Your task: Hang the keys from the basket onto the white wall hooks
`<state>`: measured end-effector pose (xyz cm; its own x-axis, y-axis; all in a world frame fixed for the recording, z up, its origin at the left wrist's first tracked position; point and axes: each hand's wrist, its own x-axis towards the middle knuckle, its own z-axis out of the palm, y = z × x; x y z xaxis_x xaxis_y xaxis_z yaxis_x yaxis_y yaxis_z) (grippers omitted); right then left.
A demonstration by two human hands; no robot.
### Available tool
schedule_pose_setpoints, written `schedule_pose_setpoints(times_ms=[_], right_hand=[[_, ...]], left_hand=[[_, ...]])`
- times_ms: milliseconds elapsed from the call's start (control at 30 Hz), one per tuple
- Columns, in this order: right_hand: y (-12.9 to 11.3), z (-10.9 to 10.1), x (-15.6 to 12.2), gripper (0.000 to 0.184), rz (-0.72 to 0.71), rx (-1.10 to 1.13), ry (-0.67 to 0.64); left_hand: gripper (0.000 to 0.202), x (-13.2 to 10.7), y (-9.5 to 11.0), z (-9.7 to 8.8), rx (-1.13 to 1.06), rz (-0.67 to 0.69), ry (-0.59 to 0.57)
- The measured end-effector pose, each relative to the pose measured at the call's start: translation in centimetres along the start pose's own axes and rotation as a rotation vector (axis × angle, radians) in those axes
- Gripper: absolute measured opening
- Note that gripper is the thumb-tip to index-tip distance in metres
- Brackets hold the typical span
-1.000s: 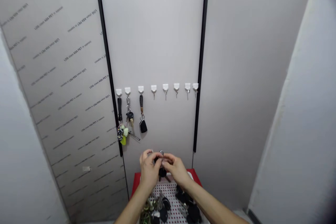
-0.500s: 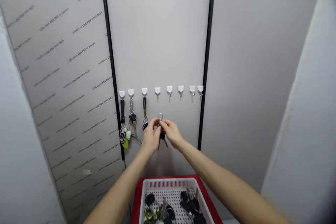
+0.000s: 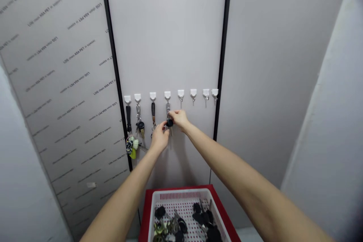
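A bunch of keys point(image 3: 169, 122) with a black key head hangs below the fourth white hook point(image 3: 167, 95) from the left. Its silver clip point(image 3: 168, 106) reaches up to that hook. My right hand point(image 3: 180, 119) pinches the bunch from the right, near its ring. On the left side, the fingertips of my left hand point(image 3: 160, 136) are at the black key head, finger and thumb slightly apart. Just left of it, a dark braided key strap point(image 3: 153, 109) hangs from the third hook, its lower end partly behind my left hand.
A key bunch point(image 3: 140, 124) and a black strap with a colourful charm point(image 3: 132, 146) hang farther left. Several hooks point(image 3: 193, 93) continue rightward. Below, a white perforated basket point(image 3: 184, 195) of keys stands on a red surface point(image 3: 143, 215). Black vertical strips point(image 3: 224, 53) flank the panel.
Both hands have moved up with the key bunch, and its clip is now at the fourth hook. My right hand has shifted to the bunch's side; the view has moved slightly.
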<state>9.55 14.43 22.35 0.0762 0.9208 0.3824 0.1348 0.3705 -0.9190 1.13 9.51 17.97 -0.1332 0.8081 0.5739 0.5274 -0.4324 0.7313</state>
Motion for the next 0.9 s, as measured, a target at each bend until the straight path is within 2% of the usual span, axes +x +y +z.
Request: schedule_pose_setpoints(times_ms=[67, 133, 233, 367, 467, 567, 700, 800, 900], right_hand=[[1.2, -0.8, -1.1, 0.015, -0.077, -0.075, 0.044], [3.2, -2.0, -2.9, 0.018, -0.142, -0.156, 0.005], [7.5, -4.5, -7.3, 0.020, -0.132, -0.319, -0.250], [13.3, -8.4, -13.9, 0.020, -0.035, -0.707, -0.628], [15.4, -10.5, -16.9, 0.022, -0.110, -1.031, -0.736], [15.7, -11.4, -18.0, 0.026, -0.213, -1.185, -0.773], [15.6, -11.3, -18.4, 0.030, -0.250, -1.253, -0.892], [15.9, -11.0, -18.5, 0.037, -0.265, -1.260, -0.961], [16.3, -11.0, -18.2, 0.031, -0.242, -1.167, -0.961]], left_hand=[[0.035, -1.3, -1.1, 0.0, -0.034, -0.055, -0.001], [0.034, -3.3, -2.6, 0.1, -0.079, -0.115, -0.002], [0.031, -7.6, -5.1, 1.0, -0.092, -0.206, -0.047], [0.029, -14.5, -7.6, 3.2, 0.047, -0.225, -0.277], [0.029, -18.1, -8.0, 4.9, 0.206, -0.130, -0.461], [0.031, -19.5, -7.9, 6.1, 0.316, -0.062, -0.581], [0.032, -19.8, -7.7, 6.8, 0.382, -0.016, -0.677], [0.032, -19.8, -7.8, 6.9, 0.377, -0.007, -0.701], [0.032, -19.9, -8.0, 6.8, 0.361, -0.061, -0.694]])
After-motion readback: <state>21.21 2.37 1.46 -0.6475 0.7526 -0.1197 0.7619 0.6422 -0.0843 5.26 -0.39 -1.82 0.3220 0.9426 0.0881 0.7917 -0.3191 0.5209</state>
